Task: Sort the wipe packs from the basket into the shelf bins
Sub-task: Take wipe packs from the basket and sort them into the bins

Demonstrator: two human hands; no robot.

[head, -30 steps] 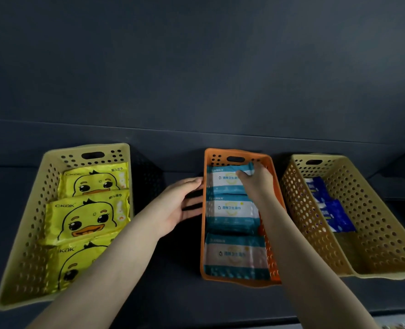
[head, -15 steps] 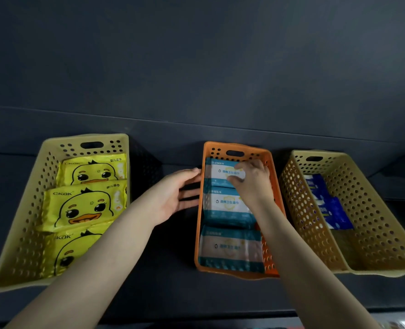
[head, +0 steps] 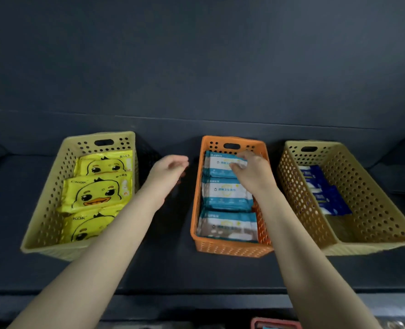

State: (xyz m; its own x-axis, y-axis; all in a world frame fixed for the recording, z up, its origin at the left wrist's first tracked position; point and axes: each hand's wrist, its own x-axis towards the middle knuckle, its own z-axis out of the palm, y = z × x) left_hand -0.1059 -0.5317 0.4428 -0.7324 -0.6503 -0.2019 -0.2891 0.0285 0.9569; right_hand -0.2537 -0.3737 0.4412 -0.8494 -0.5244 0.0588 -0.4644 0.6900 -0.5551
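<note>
**Placing of a Teal Wipe Pack at the Rear of the Orange Bin**

Three perforated bins are seen side by side on a dark shelf [head: 220,274]. The left yellow bin [head: 47,210] is filled with three yellow duck-print packs [head: 97,191], laid in an overlapping row from back to front. The orange bin [head: 230,248] stands in the middle and is loaded with three teal-and-white wipe packs: a rear teal pack [head: 218,165], a middle teal pack [head: 225,193] and a front teal pack [head: 227,225]. The right yellow bin [head: 372,210] is occupied by dark blue packs [head: 327,198] along its left wall.

The right hand [head: 253,172] is extended into the orange bin from the front. Its fingers [head: 238,166] are curled down onto the right part of the rear teal pack, which lies against the back wall just below the handle slot. Contact with the pack is visible; whether the pack is pinched or merely pressed cannot be told.

The left hand [head: 168,172] is held in the gap between the left yellow bin and the orange bin. It is loosely open, with the fingers slightly bent, and nothing is held in it. It is close to the left wall of the orange bin but apart from it.

A red-rimmed basket [head: 275,322] is partly visible at the bottom edge, below the shelf front.
</note>
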